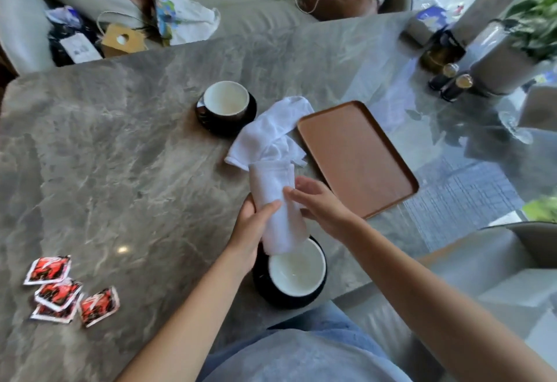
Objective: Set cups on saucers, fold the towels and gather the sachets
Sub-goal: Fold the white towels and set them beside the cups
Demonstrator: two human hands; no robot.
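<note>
At the centre of the frame the left hand point(250, 231) grips a white towel point(272, 188) folded into a narrow, smooth strip, while the right hand point(322, 203) lays straight fingers against it.

Lounge with marble table point(120, 140), sofa point(256, 16), potted plant point(536, 19)

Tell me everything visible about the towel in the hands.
The towel is white soft-looking cloth, folded into a long narrow band. It lies tilted, its lower end over the rim of the near cup, its upper end by a crumpled towel. The left hand grips its left side, thumb across the front; the right hand touches its right edge.
</note>
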